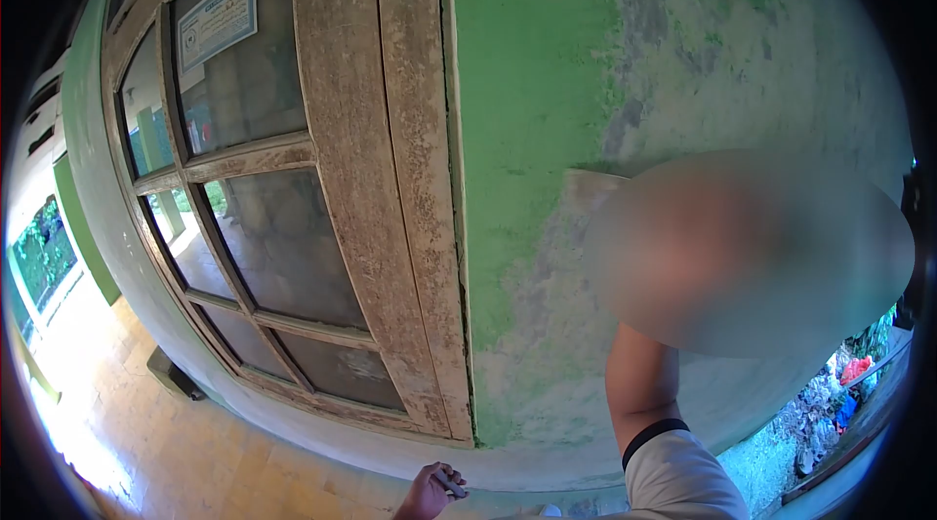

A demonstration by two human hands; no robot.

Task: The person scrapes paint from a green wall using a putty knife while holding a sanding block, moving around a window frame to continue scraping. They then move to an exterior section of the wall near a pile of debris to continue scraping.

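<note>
My left hand [426,494] is low in the view, its fingers closed round a small grey object [451,483]. From the lower right my right arm reaches up to the green wall [527,61]. A blur covers my right hand [703,237], so its fingers do not show. At the blur's left edge, a flat, pale blade-like piece [593,184] lies against the wall; its other end is hidden. Around and above it the green paint gives way to whitish and grey patches [683,42].
Left of the wall stands a worn wooden window frame [356,179] with glass panes and a paper notice [217,20]. A tiled floor [195,452] lies below it, with a dark block [172,376] near the wall. Colourful litter [830,403] shows at the lower right.
</note>
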